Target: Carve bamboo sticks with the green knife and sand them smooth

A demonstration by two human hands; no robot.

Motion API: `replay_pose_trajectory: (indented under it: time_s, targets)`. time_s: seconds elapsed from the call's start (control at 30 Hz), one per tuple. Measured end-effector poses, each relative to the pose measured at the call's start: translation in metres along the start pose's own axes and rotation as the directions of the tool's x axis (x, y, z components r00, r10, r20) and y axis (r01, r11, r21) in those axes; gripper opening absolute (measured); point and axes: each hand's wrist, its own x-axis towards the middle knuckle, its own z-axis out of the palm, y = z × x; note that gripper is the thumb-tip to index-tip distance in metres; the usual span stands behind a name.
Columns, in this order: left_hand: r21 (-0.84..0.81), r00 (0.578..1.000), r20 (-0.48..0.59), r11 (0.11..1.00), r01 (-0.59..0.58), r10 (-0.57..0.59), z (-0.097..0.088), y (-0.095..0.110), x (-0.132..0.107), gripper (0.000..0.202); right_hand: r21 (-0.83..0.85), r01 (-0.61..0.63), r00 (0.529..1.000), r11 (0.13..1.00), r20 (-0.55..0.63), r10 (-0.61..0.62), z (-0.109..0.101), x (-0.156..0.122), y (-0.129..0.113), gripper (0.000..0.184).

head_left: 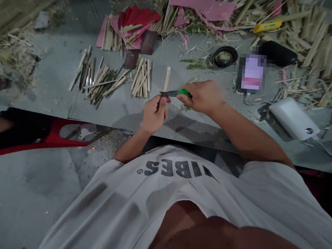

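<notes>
My left hand (154, 114) pinches the near end of a pale, flat bamboo stick (167, 78) that points away from me above the table. My right hand (203, 96) is closed around the green handle of a knife (172, 93). The knife's dark blade lies across the stick close to my left fingertips. Just left of the stick, a small pile of cut bamboo sticks (141, 77) rests on the table, with a looser pile of bamboo strips (103, 83) farther left.
Sandpaper pieces (148, 42), red and pink paper (137, 18) and bamboo scraps (308, 36) lie toward the back. A black bowl (225, 56), a phone (252, 73), a black case (279, 53) and a white power bank (294, 118) with a cable are at right. A red chair (68, 133) stands left.
</notes>
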Motion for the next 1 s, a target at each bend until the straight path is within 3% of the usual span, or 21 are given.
replay_pose_trajectory:
  time_s: [0.2,0.37,0.5,0.63,0.77,1.0]
  targets:
    - [0.029,0.999,-0.027,0.999,0.024,-0.024,0.000,-0.002,-0.003,0.084,0.057,-0.091,0.995,0.994,0.036,0.089,0.004,0.005,-0.001,0.084]
    - [0.072,0.997,-0.042,0.995,0.072,-0.070,-0.001,-0.007,-0.014,0.087,-0.046,-0.133,0.986,0.990,0.091,0.137,0.005,0.016,0.002,0.096]
    - [0.057,0.981,-0.079,0.981,0.183,-0.178,-0.005,-0.019,-0.025,0.080,-0.037,-0.184,0.974,0.982,0.129,0.187,0.006,0.033,0.005,0.083]
    - [-0.069,0.947,-0.130,0.955,0.288,-0.295,-0.011,-0.030,-0.022,0.057,0.011,-0.172,0.972,0.985,0.162,0.168,0.000,0.051,0.000,0.065]
    - [-0.110,0.940,-0.150,0.950,0.291,-0.305,-0.021,-0.033,-0.012,0.048,-0.086,-0.155,0.965,0.984,0.200,0.169,-0.013,0.060,-0.020,0.063]
    - [-0.041,0.960,-0.138,0.970,0.240,-0.243,-0.028,-0.033,-0.015,0.052,-0.172,-0.156,0.948,0.973,0.250,0.196,-0.019,0.047,-0.067,0.064]
